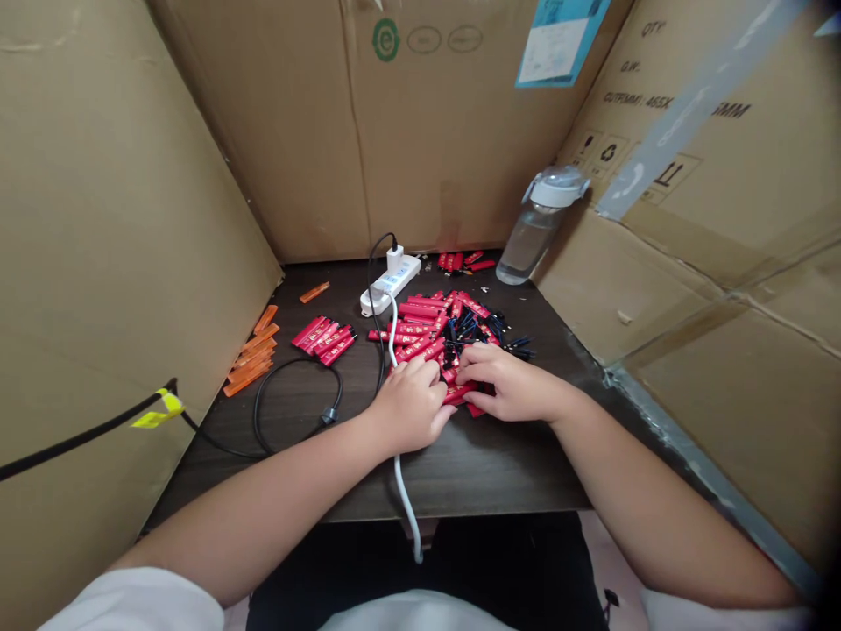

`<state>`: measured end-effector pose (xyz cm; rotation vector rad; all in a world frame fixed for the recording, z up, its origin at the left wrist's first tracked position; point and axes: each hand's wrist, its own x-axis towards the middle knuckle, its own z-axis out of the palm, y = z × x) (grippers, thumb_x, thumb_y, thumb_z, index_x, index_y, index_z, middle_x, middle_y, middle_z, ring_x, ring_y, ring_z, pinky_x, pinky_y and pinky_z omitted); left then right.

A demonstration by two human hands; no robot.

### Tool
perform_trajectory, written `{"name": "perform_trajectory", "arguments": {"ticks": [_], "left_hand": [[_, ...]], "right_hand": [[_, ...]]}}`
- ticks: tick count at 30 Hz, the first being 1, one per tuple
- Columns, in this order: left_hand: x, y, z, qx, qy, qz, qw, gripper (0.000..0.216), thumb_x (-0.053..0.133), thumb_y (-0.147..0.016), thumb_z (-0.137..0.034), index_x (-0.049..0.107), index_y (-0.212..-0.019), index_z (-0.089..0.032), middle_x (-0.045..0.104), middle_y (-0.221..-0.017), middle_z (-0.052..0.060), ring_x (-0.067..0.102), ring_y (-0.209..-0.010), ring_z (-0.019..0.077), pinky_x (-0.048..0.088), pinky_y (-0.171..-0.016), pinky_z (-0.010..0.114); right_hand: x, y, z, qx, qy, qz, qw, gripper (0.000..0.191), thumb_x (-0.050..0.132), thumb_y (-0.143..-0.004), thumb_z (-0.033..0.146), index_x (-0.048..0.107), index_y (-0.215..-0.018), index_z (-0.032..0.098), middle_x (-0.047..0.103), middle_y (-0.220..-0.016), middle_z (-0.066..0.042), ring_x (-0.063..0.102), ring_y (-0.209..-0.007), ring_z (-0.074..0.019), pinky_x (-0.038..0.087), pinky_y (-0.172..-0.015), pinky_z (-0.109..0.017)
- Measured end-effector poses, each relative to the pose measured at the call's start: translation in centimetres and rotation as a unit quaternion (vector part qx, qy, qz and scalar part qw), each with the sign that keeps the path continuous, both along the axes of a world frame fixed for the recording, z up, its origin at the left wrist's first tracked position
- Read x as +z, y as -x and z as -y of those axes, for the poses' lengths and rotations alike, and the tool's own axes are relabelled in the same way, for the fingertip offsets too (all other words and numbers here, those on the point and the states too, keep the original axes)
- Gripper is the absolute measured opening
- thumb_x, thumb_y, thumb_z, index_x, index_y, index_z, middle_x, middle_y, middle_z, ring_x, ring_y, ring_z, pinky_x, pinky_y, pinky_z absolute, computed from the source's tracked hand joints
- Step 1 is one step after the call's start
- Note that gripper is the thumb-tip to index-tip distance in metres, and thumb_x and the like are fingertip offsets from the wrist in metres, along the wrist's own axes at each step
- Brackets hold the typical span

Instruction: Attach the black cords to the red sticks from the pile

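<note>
I'm seeing hard white plastic on the power strip point(392, 287), its casing looking smooth and faintly glossy. Under it, the surface point(499, 478) is showing a dark wood-like grain with a dull sheen. Behind the power strip, matt brown cardboard point(420, 149) is rising, lightly creased, with a smooth paper-like label point(558, 48) sticking to it. Right of the power strip, the bottle point(524, 245) is looking clear and smooth, though I'm not telling glass from plastic. Just nearer than the power strip, the red pieces point(420, 310) are catching light on a smooth, slightly shiny skin. To its left, the orange slats point(252, 359) are looking like glossy, translucent plastic. Well in front of it, white sleeves point(144, 600) are showing soft, matt cloth.
</note>
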<state>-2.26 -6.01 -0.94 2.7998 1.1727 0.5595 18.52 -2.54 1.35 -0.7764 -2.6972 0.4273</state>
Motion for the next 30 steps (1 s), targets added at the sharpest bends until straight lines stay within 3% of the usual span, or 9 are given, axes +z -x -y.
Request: {"name": "perform_trajectory", "arguments": {"ticks": [5, 9, 13, 18, 22, 26, 28, 30], "left_hand": [[0.3, 0.4, -0.2, 0.006, -0.049, -0.009, 0.999, 0.021, 0.048, -0.088, -0.021, 0.065, -0.078, -0.014, 0.056, -0.084, 0.011, 0.050, -0.085, 0.0251, 0.043, -0.073, 0.039], [0.8, 1.6, -0.6, 0.025, -0.070, 0.100, 0.992, 0.022, 0.045, -0.091, -0.022, 0.064, -0.085, -0.014, 0.057, -0.088, 0.011, 0.050, -0.084, 0.0224, 0.045, -0.078, 0.038], [1.2, 2.3, -0.7, 0.031, -0.072, 0.205, 0.975, 0.017, 0.047, -0.091, -0.021, 0.063, -0.088, -0.015, 0.058, -0.086, 0.009, 0.051, -0.084, 0.0206, 0.045, -0.080, 0.036], [1.2, 1.7, -0.3, -0.009, -0.013, 0.225, 0.974, 0.017, 0.046, -0.090, -0.022, 0.061, -0.086, -0.015, 0.060, -0.085, 0.010, 0.055, -0.084, 0.0207, 0.046, -0.081, 0.035], [1.2, 1.3, -0.1, -0.019, 0.046, 0.253, 0.966, 0.016, 0.046, -0.090, -0.022, 0.058, -0.098, -0.016, 0.065, -0.093, 0.010, 0.060, -0.089, 0.0210, 0.046, -0.084, 0.034], [1.2, 1.5, 0.1, -0.046, 0.093, 0.248, 0.963, 0.016, 0.045, -0.089, -0.019, 0.054, -0.102, -0.018, 0.065, -0.088, 0.007, 0.061, -0.079, 0.0187, 0.046, -0.075, 0.030], [1.2, 1.8, 0.1, -0.042, 0.121, 0.246, 0.961, 0.012, 0.047, -0.087, -0.017, 0.052, -0.097, -0.019, 0.061, -0.077, 0.003, 0.056, -0.065, 0.0154, 0.043, -0.066, 0.027], [1.2, 2.2, -0.1, -0.024, 0.141, 0.254, 0.957, 0.008, 0.048, -0.085, -0.016, 0.049, -0.092, -0.020, 0.056, -0.070, -0.001, 0.050, -0.056, 0.0122, 0.039, -0.059, 0.025]], "right_hand": [[0.4, -0.1, -0.1, -0.014, -0.004, -0.039, 0.999, 0.015, 0.062, -0.081, 0.020, 0.069, -0.094, 0.018, 0.061, -0.088, -0.009, 0.056, -0.085, -0.0209, 0.047, -0.080, -0.037], [0.7, -0.4, -0.2, -0.078, 0.000, -0.159, 0.984, 0.023, 0.065, -0.081, 0.027, 0.067, -0.103, 0.020, 0.062, -0.095, -0.009, 0.058, -0.088, -0.0211, 0.048, -0.082, -0.038], [0.5, -0.4, 0.1, -0.107, 0.066, -0.256, 0.958, 0.029, 0.066, -0.081, 0.032, 0.064, -0.108, 0.022, 0.063, -0.094, -0.006, 0.060, -0.083, -0.0191, 0.050, -0.078, -0.036], [0.0, 0.3, 0.7, -0.111, 0.085, -0.287, 0.948, 0.021, 0.063, -0.084, 0.032, 0.069, -0.102, 0.023, 0.067, -0.086, -0.005, 0.062, -0.078, -0.0186, 0.050, -0.074, -0.034], [0.1, 1.3, 1.4, -0.074, 0.070, -0.283, 0.954, 0.020, 0.064, -0.083, 0.028, 0.069, -0.102, 0.022, 0.066, -0.082, -0.005, 0.061, -0.075, -0.0179, 0.050, -0.070, -0.033], [0.6, 1.6, 1.9, -0.053, 0.094, -0.279, 0.954, 0.022, 0.066, -0.081, 0.028, 0.069, -0.101, 0.020, 0.064, -0.080, -0.005, 0.060, -0.073, -0.0171, 0.051, -0.070, -0.033], [0.9, 1.0, 1.3, -0.102, 0.113, -0.303, 0.941, 0.023, 0.067, -0.080, 0.032, 0.070, -0.099, 0.020, 0.065, -0.079, -0.004, 0.061, -0.072, -0.0174, 0.051, -0.069, -0.033], [0.9, -0.5, 0.1, -0.204, 0.108, -0.331, 0.915, 0.024, 0.065, -0.080, 0.038, 0.070, -0.095, 0.020, 0.067, -0.083, -0.005, 0.062, -0.073, -0.0182, 0.051, -0.069, -0.033]]}}
